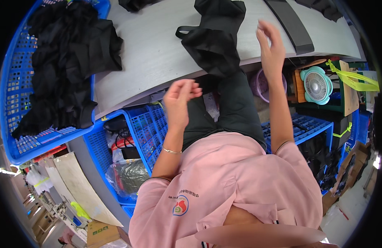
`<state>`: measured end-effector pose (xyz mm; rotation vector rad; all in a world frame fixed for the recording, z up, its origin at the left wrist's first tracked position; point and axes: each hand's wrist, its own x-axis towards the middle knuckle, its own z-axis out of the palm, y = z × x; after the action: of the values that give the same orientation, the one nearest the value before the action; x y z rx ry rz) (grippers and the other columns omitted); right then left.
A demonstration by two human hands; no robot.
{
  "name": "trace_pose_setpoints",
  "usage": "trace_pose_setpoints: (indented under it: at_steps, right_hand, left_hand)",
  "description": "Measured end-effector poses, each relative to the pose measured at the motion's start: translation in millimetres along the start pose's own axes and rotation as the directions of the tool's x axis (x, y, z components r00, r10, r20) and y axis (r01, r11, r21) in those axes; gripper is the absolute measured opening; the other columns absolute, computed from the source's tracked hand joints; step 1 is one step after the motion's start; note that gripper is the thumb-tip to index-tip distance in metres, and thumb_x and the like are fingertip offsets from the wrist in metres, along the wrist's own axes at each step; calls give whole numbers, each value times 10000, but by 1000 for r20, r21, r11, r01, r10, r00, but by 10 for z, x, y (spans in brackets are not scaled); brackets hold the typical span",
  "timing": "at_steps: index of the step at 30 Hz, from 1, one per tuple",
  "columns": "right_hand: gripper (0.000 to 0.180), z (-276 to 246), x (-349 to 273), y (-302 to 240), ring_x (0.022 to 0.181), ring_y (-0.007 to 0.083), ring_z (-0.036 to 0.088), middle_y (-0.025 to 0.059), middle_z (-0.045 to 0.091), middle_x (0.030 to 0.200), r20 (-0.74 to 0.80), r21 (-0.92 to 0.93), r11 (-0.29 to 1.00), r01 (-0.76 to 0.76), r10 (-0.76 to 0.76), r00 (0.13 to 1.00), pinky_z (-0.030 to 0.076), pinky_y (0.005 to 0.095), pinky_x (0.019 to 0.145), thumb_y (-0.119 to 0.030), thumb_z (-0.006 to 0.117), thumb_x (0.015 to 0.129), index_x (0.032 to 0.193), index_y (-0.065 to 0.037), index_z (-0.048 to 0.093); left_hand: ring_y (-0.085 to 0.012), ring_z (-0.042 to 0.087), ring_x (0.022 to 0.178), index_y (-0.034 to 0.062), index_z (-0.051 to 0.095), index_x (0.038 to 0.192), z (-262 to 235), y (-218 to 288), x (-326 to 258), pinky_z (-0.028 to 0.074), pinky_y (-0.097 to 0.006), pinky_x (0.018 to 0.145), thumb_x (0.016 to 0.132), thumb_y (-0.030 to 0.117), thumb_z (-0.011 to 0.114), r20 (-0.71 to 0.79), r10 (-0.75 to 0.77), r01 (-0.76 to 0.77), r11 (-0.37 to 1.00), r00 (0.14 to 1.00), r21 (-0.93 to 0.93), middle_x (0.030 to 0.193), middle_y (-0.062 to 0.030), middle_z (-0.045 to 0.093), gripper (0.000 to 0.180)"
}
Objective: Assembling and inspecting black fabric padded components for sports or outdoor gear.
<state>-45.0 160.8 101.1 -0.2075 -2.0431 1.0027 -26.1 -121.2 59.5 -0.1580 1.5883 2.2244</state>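
Note:
A black cloth piece (pixel 218 43) with a strap loop at its left side lies over the table's near edge, partly hanging toward my lap. My left hand (pixel 179 99) is raised just below and left of it, with the fingers curled in and the thumb against them; nothing shows between them. To the cloth's right, my right hand (pixel 272 47) is held above the table edge, its thumb and bent fingers apart and nothing visible in them. Neither hand touches the cloth.
A blue basket (pixel 11 103) heaped with black cloth pieces (pixel 71 58) stands on the left. The pale table (pixel 151 49) carries a dark flat bar (pixel 290 27) at right. Below are a blue crate (pixel 104 165) with bagged items, a turquoise fan (pixel 317 85) and a blue rack (pixel 298 126).

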Motion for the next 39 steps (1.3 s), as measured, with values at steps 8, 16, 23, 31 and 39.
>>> trace_pose_setpoints:
  at_steps: [8, 16, 23, 31, 39]
  right_hand:
    - [194, 139, -734, -156, 833, 85, 607, 31, 684, 921, 230, 397, 838, -374, 303, 925, 479, 228, 785, -89, 693, 910, 1074, 13, 680]
    - [322, 455, -685, 106, 852, 303, 653, 127, 659, 911, 338, -167, 963, -212, 258, 905, 490, 362, 749, -89, 732, 754, 1045, -7, 620]
    - [329, 591, -672, 100, 903, 357, 602, 118, 622, 949, 244, -200, 968, -153, 201, 949, 441, 404, 767, -65, 692, 718, 1020, -65, 560]
    - [171, 345, -292, 38, 784, 48, 540, -31, 622, 848, 694, 328, 547, -770, 414, 590, 447, 212, 733, -132, 727, 853, 945, -23, 633]
    - [140, 396, -289, 73, 555, 239, 571, 114, 627, 689, 12, -155, 946, -284, 290, 957, 465, 333, 563, -114, 645, 881, 994, -55, 587]
  left_hand:
    - [-145, 594, 1050, -15, 595, 1277, 230, 324, 728, 458, -293, 939, 1005, 195, 576, 0, 351, -350, 936, 936, -45, 1109, -84, 667, 344]
    - [-65, 589, 869, 36, 673, 1216, 389, 462, 1043, 494, -229, 811, 945, 144, 650, 561, -115, -51, 961, 820, 272, 995, -6, 668, 292]
    - [-21, 521, 733, 40, 664, 925, 568, 228, 929, 444, -183, 676, 808, 97, 809, 600, -87, -213, 887, 795, 411, 839, 62, 610, 194]
    - [-20, 580, 694, 75, 691, 1000, 481, 256, 1009, 412, -157, 517, 813, 64, 790, 466, -67, -1, 990, 883, 143, 838, 44, 660, 212]
    - [-27, 495, 600, 31, 611, 992, 424, 241, 1021, 405, -191, 500, 834, -65, 621, -22, 526, -498, 816, 850, 294, 906, -6, 611, 185]
